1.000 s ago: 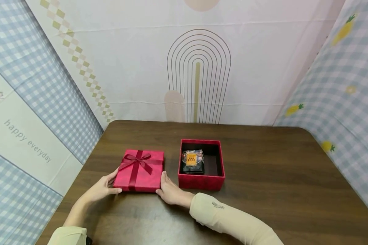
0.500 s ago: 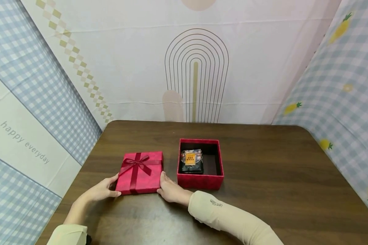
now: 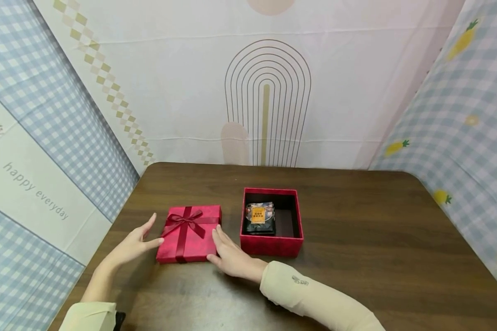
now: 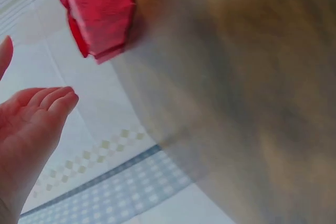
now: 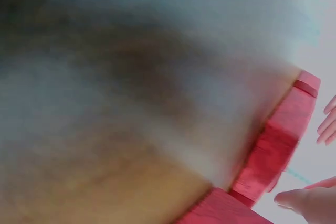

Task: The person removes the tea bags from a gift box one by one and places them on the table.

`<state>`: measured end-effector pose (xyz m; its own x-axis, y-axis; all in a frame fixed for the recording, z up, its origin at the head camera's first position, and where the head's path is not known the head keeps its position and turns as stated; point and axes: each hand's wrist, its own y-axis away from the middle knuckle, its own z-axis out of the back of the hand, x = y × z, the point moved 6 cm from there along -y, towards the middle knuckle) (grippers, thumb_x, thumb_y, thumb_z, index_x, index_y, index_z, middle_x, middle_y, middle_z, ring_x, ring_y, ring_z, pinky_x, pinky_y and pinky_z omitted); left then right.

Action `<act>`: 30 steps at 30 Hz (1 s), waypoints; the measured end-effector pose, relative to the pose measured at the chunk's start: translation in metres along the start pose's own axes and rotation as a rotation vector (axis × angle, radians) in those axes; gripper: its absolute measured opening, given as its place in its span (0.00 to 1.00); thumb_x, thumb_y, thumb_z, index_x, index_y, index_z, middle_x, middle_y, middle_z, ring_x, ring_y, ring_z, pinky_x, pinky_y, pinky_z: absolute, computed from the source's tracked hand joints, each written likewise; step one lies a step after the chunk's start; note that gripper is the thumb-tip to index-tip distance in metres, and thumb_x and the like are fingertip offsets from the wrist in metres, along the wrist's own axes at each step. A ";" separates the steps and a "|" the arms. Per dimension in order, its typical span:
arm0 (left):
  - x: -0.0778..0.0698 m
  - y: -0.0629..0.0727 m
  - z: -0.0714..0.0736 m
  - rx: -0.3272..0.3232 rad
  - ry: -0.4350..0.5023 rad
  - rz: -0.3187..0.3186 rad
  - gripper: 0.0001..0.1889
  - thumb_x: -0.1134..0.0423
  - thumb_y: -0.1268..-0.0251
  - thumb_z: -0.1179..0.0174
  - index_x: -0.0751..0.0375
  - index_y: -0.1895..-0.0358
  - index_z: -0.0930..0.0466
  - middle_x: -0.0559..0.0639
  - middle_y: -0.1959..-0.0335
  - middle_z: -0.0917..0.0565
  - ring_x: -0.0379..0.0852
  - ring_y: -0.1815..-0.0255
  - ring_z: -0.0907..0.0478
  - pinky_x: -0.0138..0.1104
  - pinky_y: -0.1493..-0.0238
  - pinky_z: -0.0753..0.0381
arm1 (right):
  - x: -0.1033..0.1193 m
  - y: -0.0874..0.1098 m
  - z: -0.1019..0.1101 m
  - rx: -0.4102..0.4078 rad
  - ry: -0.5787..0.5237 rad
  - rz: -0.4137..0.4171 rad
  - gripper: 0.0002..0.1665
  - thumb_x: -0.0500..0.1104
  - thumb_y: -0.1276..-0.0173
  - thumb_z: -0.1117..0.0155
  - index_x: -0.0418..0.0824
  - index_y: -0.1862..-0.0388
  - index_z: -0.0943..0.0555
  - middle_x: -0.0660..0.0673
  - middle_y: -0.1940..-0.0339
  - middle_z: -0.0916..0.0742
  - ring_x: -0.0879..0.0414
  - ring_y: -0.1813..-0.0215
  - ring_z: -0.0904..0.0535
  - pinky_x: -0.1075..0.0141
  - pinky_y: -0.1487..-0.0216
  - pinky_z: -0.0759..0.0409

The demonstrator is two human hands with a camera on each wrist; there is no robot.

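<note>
A red gift box lid (image 3: 194,246) with a dark red ribbon bow lies bow side up at the left of the table. My left hand (image 3: 130,246) hovers by its left side, thumb and fingers spread and holding nothing; the left wrist view shows that hand (image 4: 37,124) apart from the lid (image 4: 102,11). At the right edge of the lid is my right hand (image 3: 232,257), fingers extended, the fingertips overlapping that edge. Right of the lid stands the open red gift box (image 3: 271,246), with a black packet (image 3: 260,219) bearing an orange label in its left half.
The dark wooden table (image 3: 364,239) reaches back to a white patterned cloth (image 3: 182,92). Blue checked cloths hang at both sides. A narrow strip of table separates the lid from the box, close to my right hand.
My left hand has let go of the lid's left side and drawn up and away, fingers spreading. The right hand's grip has loosened, its fingers straightening. The lid has shifted slightly nearer me.
</note>
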<state>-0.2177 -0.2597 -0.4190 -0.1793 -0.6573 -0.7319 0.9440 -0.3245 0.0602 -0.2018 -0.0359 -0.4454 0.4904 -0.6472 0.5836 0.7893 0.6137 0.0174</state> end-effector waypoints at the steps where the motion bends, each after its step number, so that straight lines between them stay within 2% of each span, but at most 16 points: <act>1: -0.003 -0.001 0.001 -0.006 0.013 -0.006 0.42 0.62 0.39 0.43 0.76 0.31 0.61 0.76 0.33 0.55 0.74 0.36 0.50 0.60 0.40 0.46 | 0.003 0.002 0.004 -0.022 0.001 0.029 0.38 0.47 0.30 0.48 0.29 0.30 0.48 0.33 0.28 0.47 0.48 0.27 0.52 0.59 0.31 0.46; 7: -0.019 -0.008 0.001 -0.012 0.073 -0.042 0.42 0.62 0.37 0.44 0.74 0.30 0.63 0.73 0.31 0.58 0.73 0.34 0.54 0.60 0.40 0.48 | 0.023 0.013 0.034 -0.157 -0.068 0.200 0.34 0.44 0.30 0.49 0.34 0.30 0.46 0.41 0.26 0.47 0.54 0.27 0.50 0.62 0.32 0.44; 13: -0.034 -0.017 -0.007 0.019 0.093 -0.089 0.41 0.63 0.36 0.45 0.74 0.31 0.63 0.71 0.30 0.58 0.70 0.33 0.54 0.57 0.39 0.47 | 0.024 0.020 0.064 -0.277 -0.135 0.242 0.33 0.43 0.30 0.50 0.34 0.30 0.45 0.43 0.27 0.46 0.56 0.28 0.49 0.61 0.33 0.43; 20: -0.052 -0.027 -0.018 0.046 0.118 -0.133 0.41 0.61 0.36 0.45 0.71 0.30 0.61 0.66 0.28 0.58 0.66 0.31 0.54 0.51 0.38 0.46 | 0.001 0.028 0.093 -0.361 -0.162 0.163 0.32 0.41 0.29 0.51 0.33 0.30 0.45 0.41 0.27 0.46 0.54 0.28 0.48 0.57 0.32 0.44; 23: -0.059 -0.032 -0.022 0.047 0.098 -0.153 0.40 0.59 0.36 0.44 0.69 0.29 0.59 0.64 0.28 0.56 0.63 0.31 0.52 0.36 0.35 0.43 | -0.016 0.030 0.104 -0.378 -0.182 0.102 0.31 0.39 0.30 0.50 0.31 0.31 0.44 0.38 0.28 0.44 0.51 0.29 0.47 0.55 0.33 0.44; 25: -0.065 -0.036 -0.025 0.056 0.098 -0.163 0.40 0.59 0.36 0.44 0.68 0.29 0.59 0.63 0.28 0.55 0.62 0.30 0.52 0.30 0.35 0.44 | -0.028 0.031 0.109 -0.378 -0.196 0.052 0.31 0.38 0.30 0.51 0.31 0.31 0.44 0.38 0.28 0.44 0.51 0.29 0.47 0.54 0.33 0.44; 27: -0.070 -0.039 -0.029 0.069 0.105 -0.167 0.40 0.59 0.36 0.44 0.67 0.29 0.59 0.61 0.28 0.56 0.60 0.30 0.53 0.30 0.35 0.44 | -0.040 0.032 0.115 -0.379 -0.198 0.008 0.31 0.38 0.30 0.51 0.31 0.31 0.43 0.37 0.28 0.43 0.50 0.29 0.46 0.54 0.33 0.44; 30: -0.080 -0.045 -0.035 0.094 0.126 -0.183 0.41 0.60 0.37 0.44 0.66 0.29 0.60 0.61 0.27 0.56 0.60 0.30 0.52 0.46 0.35 0.43 | -0.055 0.033 0.122 -0.376 -0.205 -0.046 0.30 0.37 0.30 0.51 0.30 0.32 0.43 0.37 0.28 0.43 0.49 0.30 0.45 0.54 0.34 0.42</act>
<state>-0.2363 -0.1686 -0.3873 -0.3034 -0.4941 -0.8148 0.8681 -0.4958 -0.0226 -0.2482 0.0753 -0.3780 0.3977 -0.5440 0.7388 0.9071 0.3541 -0.2276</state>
